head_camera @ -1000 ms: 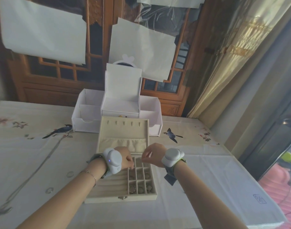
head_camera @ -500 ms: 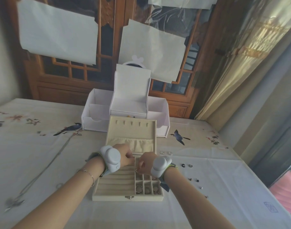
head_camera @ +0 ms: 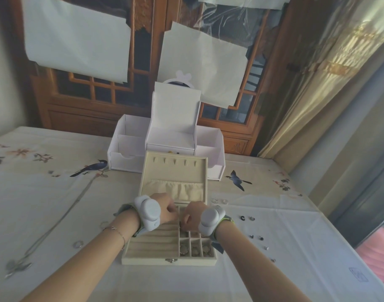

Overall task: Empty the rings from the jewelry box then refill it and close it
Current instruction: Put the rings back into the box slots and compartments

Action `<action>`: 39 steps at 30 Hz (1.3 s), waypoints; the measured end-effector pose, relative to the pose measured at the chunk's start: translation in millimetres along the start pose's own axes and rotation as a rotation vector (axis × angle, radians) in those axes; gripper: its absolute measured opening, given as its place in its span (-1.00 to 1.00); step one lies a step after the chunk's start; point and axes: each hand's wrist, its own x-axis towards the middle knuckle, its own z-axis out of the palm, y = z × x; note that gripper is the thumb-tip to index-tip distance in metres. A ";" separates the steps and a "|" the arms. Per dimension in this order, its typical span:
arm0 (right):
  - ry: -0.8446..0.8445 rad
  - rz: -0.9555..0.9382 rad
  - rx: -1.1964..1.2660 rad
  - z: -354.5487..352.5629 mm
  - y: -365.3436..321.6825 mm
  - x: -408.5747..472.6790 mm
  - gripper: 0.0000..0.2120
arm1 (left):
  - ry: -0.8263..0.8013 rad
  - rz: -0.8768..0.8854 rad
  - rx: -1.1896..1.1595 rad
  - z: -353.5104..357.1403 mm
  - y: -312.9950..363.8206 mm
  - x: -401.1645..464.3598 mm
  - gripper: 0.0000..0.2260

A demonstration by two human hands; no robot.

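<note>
Forearms are reaching up from the bottom edge as we are looking down at a cloth-covered surface (head_camera: pixel 56 203) printed with birds and flowers. Each wrist is wearing a pale rounded device. Between the arms, a beige jewelry box (head_camera: pixel 169 247) is sitting open, its latch edge nearest us. Ridged ring slots are filling its left part, and small square compartments on its right are holding rings (head_camera: pixel 194 250) in the nearest row.

Our left hand (head_camera: pixel 166 207) and right hand (head_camera: pixel 192 215) are meeting over the far part of the tray, knuckles almost touching, fingers curled. We cannot tell whether either grip is holding anything, since the fingertips are hidden.

More loose rings (head_camera: pixel 219 201) and small dark pieces (head_camera: pixel 242 218) are lying on the cloth to the right of the box, and one ring (head_camera: pixel 78 244) is lying on the left beside a long thin chain (head_camera: pixel 56 227).

Beyond the hands, the lid (head_camera: pixel 174 179) is standing upright, showing a row of hooks and a gathered pocket. Behind it, a white organizer (head_camera: pixel 167 147) is standing with its flap raised. Farther back, paper sheets (head_camera: pixel 77 38) are hanging over a wooden lattice door (head_camera: pixel 95 97), with a golden curtain (head_camera: pixel 317 83) on the right.
</note>
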 end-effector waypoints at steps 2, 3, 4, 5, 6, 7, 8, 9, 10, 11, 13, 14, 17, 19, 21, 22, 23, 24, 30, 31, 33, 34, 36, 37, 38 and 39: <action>-0.016 0.000 0.003 -0.6 0.3 -1.1 -0.65 | -0.002 -0.003 0.002 0.1 -0.2 0.7 -0.82; -0.019 -0.005 0.008 -1.0 0.7 -2.0 -0.66 | -0.003 -0.003 0.002 0.6 -0.2 1.4 -0.82; -0.014 -0.020 0.014 -1.6 1.0 -3.4 -0.69 | -0.002 -0.004 0.002 1.1 -0.3 1.5 -0.81; -0.015 -0.033 0.023 -2.6 1.0 -4.7 -0.74 | -0.003 -0.004 0.003 1.8 -0.6 1.8 -0.81; -0.018 -0.053 0.035 -3.8 1.4 -6.1 -0.77 | -0.006 -0.006 0.005 2.2 -0.8 2.1 -0.79; -0.023 -0.069 0.040 -4.0 2.4 -6.4 -0.78 | -0.007 -0.007 0.008 2.9 -1.5 3.2 -0.76; -0.024 -0.092 0.050 -4.7 3.4 -7.4 -0.81 | -0.008 -0.011 0.011 3.7 -2.2 4.1 -0.73; -0.028 -0.108 0.065 -6.1 4.7 -8.7 -0.85 | -0.007 -0.016 0.014 4.6 -2.9 5.6 -0.70; -0.024 -0.126 0.090 -7.8 6.9 -10.2 -0.87 | -0.005 -0.024 0.018 5.2 -2.9 6.3 -0.68; -0.010 -0.138 0.122 -10.2 10.3 -10.6 -0.85 | -0.001 -0.030 0.019 6.0 -3.0 7.8 -0.67; 0.040 -0.150 0.178 -19.3 18.5 -12.4 -0.78 | -0.002 -0.045 0.008 6.7 -2.0 9.9 -0.66; 0.077 -0.152 0.196 -24.8 24.2 -12.2 -0.76 | -0.007 -0.047 0.000 5.7 -0.4 10.7 -0.68; 0.173 -0.130 0.229 -40.3 46.6 -11.5 -0.80 | -0.037 -0.024 -0.004 1.7 7.0 15.7 -0.81; 0.212 -0.113 0.259 -46.7 59.8 -13.2 -0.83 | -0.040 -0.012 -0.009 0.4 9.7 20.0 -0.86; 0.240 -0.082 0.267 -52.2 75.8 -18.3 -0.83 | -0.038 0.007 0.020 0.7 16.4 28.8 -0.88; 0.255 -0.067 0.268 -54.3 81.1 -20.6 -0.81 | -0.033 0.014 0.037 0.6 18.3 31.1 -0.88; 0.271 -0.049 0.279 -55.6 89.7 -23.1 -0.80 | -0.032 0.024 0.049 0.6 23.3 36.9 -0.87; 0.284 -0.028 0.297 -55.2 98.1 -24.0 -0.80 | -0.031 0.031 0.060 0.5 29.0 42.7 -0.85; 0.344 0.057 0.372 -39.9 130.0 -25.2 -0.83 | -0.010 0.049 0.140 2.9 71.5 68.6 -0.81; 0.345 0.062 0.377 -37.6 133.8 -24.5 -0.83 | 0.008 0.048 0.164 3.6 78.9 72.3 -0.82; 0.346 0.093 0.396 -31.9 143.7 -21.0 -0.83 | -0.016 0.024 0.189 5.5 93.2 83.6 -0.85; 0.344 0.111 0.415 -29.1 147.2 -19.1 -0.84 | -0.057 0.003 0.178 6.5 97.9 90.1 -0.84; 0.332 0.144 0.437 -24.3 153.7 -14.7 -0.83 | -0.143 -0.025 0.194 12.2 100.3 103.8 -0.75; 0.324 0.154 0.432 -21.1 156.7 -10.8 -0.83 | -0.153 -0.035 0.216 18.3 99.7 109.7 -0.72; 0.313 0.158 0.413 -20.0 156.9 -8.7 -0.82 | -0.129 -0.044 0.235 20.5 98.8 112.4 -0.75; 0.304 0.159 0.398 -17.6 158.6 -5.4 -0.82 | -0.105 -0.043 0.256 24.1 98.6 116.8 -0.80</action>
